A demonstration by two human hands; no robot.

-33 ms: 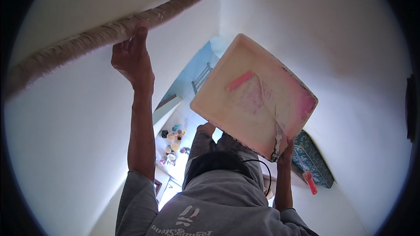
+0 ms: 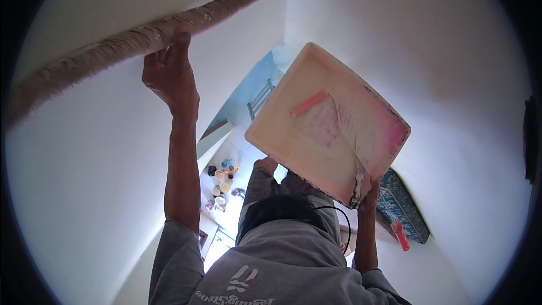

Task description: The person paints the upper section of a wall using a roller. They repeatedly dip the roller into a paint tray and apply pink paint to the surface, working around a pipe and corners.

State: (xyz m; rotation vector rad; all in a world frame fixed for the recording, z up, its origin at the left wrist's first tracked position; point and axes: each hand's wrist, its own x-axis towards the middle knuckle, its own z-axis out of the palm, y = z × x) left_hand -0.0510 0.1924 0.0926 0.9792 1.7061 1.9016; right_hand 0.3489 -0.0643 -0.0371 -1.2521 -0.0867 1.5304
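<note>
Left hand (image 2: 172,79) grips one wrapped pole (image 2: 124,43), slanting from left edge to top centre; right hand (image 2: 370,193), partly hidden, holds one tray (image 2: 272,118) right of centre; one roller's (image 2: 309,103) handle points lower right.

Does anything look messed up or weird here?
Yes. The tray in the right hand has pink stains inside and dark marks along its rim, so it looks dirty. The brown pole at the left hand looks wrinkled and whitish in spots, not smooth.

right fingers (image 2: 373,186) — partly behind tray (image 2: 361,107) | floor containers (image 2: 225,187) — too small
</note>
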